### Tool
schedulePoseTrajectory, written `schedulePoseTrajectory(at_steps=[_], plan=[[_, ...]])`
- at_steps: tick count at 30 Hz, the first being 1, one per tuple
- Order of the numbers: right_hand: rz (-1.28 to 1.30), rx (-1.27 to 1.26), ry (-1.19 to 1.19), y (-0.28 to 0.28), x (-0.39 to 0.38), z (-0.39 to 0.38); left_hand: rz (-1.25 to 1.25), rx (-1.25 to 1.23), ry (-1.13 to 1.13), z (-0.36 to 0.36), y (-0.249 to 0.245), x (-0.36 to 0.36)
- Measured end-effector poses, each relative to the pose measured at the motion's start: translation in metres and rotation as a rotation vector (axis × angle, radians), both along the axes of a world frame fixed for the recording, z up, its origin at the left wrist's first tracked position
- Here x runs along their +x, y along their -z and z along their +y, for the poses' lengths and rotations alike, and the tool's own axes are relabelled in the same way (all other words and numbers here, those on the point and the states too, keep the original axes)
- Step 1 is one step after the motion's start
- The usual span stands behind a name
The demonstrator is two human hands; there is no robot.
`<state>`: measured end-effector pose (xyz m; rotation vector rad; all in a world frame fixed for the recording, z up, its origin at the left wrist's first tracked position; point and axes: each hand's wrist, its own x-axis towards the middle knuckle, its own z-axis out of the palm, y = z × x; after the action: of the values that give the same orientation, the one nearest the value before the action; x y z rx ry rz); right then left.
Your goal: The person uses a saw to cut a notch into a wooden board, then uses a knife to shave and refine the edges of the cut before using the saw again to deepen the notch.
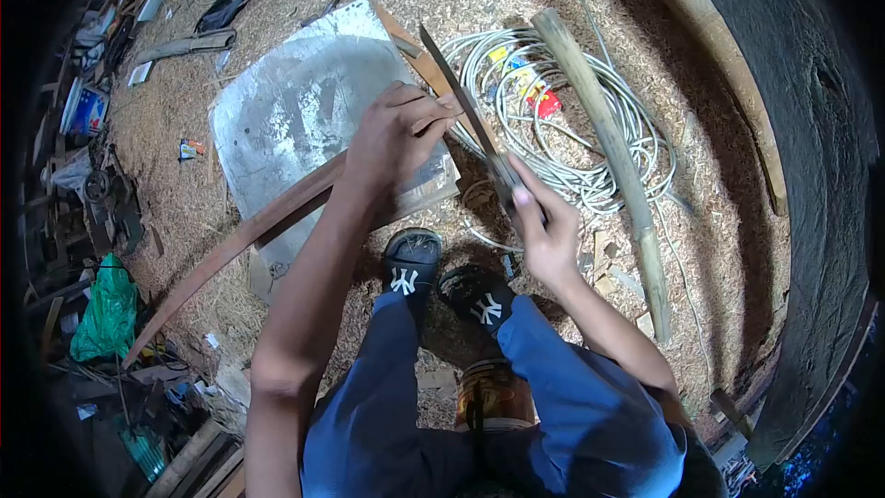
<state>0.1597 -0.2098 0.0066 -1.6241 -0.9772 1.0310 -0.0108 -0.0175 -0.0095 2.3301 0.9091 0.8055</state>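
My left hand is closed round a long, curved wooden strip, which runs down to the lower left under my forearm; the strip's upper end shows just past my fingers. My right hand grips the handle of a long dark blade. The blade points up and to the left, its edge beside the fingertips of my left hand and close to the strip's end. Whether blade and wood touch, I cannot tell. Beneath both hands lies a worn grey metal sheet on the ground.
A coil of pale cable lies to the right, with a wooden pole across it. Wood shavings cover the ground. A large dark timber stands along the right side. Scrap and a green bag lie at left. My shoes are below.
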Motion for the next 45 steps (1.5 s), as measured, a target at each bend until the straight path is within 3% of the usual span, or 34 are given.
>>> schedulePoseTrajectory(at_steps=[3,7,9,11,13,16,21,23,27,29,30,32,35,36,37,39,43,45], plan=[[0.103,0.015,0.044,0.008,-0.006,0.004,0.004,0.052,0.009,0.0,0.0,0.0],[-0.024,0.036,-0.019,0.014,0.007,-0.067,0.013,0.046,0.009,0.001,-0.001,0.0],[0.167,-0.262,0.029,0.002,0.015,-0.085,-0.016,0.09,0.007,-0.004,-0.003,0.0],[0.131,-0.193,0.018,0.003,0.013,-0.069,-0.014,0.078,0.014,-0.002,-0.001,-0.002],[-0.134,0.058,-0.028,0.002,0.004,-0.027,-0.013,0.074,0.024,0.001,-0.001,-0.001],[0.026,0.028,0.035,0.007,-0.009,0.018,-0.018,0.047,0.04,0.001,-0.001,-0.003],[-0.146,0.105,-0.061,0.02,0.007,-0.06,0.005,0.092,0.019,0.001,-0.001,-0.001],[-0.032,0.088,-0.006,0.045,0.023,-0.095,-0.006,0.085,0.013,0.002,0.0,-0.001],[-0.151,0.247,-0.077,0.022,0.018,-0.049,0.021,0.041,0.031,-0.002,-0.005,-0.001],[0.182,-0.01,0.06,0.019,0.004,-0.016,0.018,0.043,0.048,-0.001,-0.007,-0.001],[0.188,-0.006,0.059,0.023,0.004,-0.002,0.015,0.032,0.065,-0.002,-0.007,-0.002],[-0.075,0.178,-0.021,0.034,0.006,0.014,0.024,0.035,0.051,-0.003,-0.009,-0.002],[0.022,0.087,-0.05,0.034,0.006,-0.036,0.026,0.044,0.031,-0.002,-0.006,-0.001],[-0.103,0.139,-0.041,0.041,0.008,-0.049,0.028,0.046,0.022,-0.001,-0.006,-0.001],[0.065,0.045,-0.027,0.037,0.008,-0.074,0.029,0.041,0.021,-0.001,-0.004,-0.001],[0.093,0.017,0.009,0.027,0.014,-0.083,0.01,0.081,0.008,-0.003,-0.006,0.0],[0.073,0.029,0.022,0.001,0.009,-0.022,-0.018,0.066,0.02,0.0,-0.004,0.001],[-0.081,0.254,-0.041,0.051,0.018,0.01,0.027,0.056,0.025,-0.001,-0.006,-0.001]])
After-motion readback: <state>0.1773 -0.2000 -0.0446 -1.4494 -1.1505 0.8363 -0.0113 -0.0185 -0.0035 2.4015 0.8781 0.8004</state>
